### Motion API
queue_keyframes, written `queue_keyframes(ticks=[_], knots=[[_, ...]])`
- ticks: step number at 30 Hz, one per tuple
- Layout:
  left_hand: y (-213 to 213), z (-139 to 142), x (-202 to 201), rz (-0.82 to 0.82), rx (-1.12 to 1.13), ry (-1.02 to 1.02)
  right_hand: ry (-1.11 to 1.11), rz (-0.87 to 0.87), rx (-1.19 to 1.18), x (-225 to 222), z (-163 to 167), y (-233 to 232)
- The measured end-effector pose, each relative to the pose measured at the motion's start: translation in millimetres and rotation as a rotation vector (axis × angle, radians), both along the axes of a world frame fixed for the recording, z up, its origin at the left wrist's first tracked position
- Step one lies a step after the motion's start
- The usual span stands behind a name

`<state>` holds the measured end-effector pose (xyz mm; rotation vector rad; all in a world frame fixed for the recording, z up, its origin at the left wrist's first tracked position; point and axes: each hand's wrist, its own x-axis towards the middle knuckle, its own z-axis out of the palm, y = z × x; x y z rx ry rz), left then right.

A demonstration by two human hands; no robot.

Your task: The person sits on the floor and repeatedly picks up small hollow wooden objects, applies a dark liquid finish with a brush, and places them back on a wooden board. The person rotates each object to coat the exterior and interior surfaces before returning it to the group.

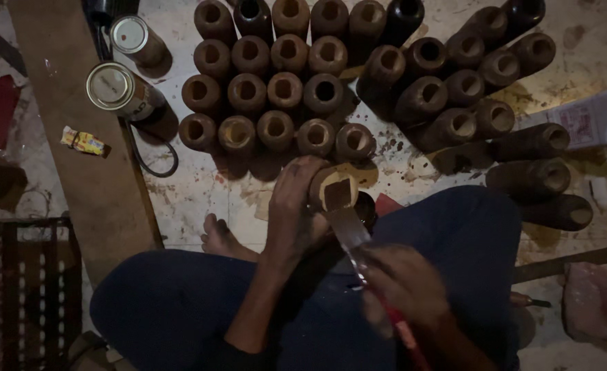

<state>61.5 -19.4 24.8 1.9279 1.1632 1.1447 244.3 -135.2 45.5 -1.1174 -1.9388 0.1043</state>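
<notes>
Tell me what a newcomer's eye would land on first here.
First, the crowd of dark hollowed wooden cylinders packed in rows on the stained floor at the top, some toppled at the right. Next, at centre, the left hand grips one wooden cylinder while the right hand works a flat chisel into its square hole. Two tin cans stand at upper left.

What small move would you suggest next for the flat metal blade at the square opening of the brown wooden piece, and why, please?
Probably push the flat metal blade a little deeper along one wall: its tip already sits in the square opening of the brown wooden piece, the left hand grips that piece, and the right hand holds the red handle.
</notes>
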Motion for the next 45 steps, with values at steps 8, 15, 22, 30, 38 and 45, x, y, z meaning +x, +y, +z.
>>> queue_keyframes(ticks=[8,15,22,30,38,45], knots=[[0.6,-2.2,0.4,-0.015,0.028,0.009,0.051,-0.005,0.028,-14.3,-1.2,13.5],[0.2,-2.2,0.7,0.003,0.018,0.022,0.031,0.154,-0.375,6.9,3.6,-2.1],[1.0,0.9,0.1,0.006,-0.100,-0.117,0.049,0.053,-0.049,2.7,-11.2,-5.7],[5.3,-3.0,-2.5,-0.121,-0.162,-0.081,0.257,0.114,-0.142,29.9,-6.5,5.5],[9.7,-9.6,-13.3,-0.467,-0.324,-0.404,0.730,0.178,-0.209,51.5,1.8,17.0],[7.9,-13.6,-18.3,-0.542,-0.304,-0.324,0.804,0.457,-0.262,55.3,2.3,62.2]])
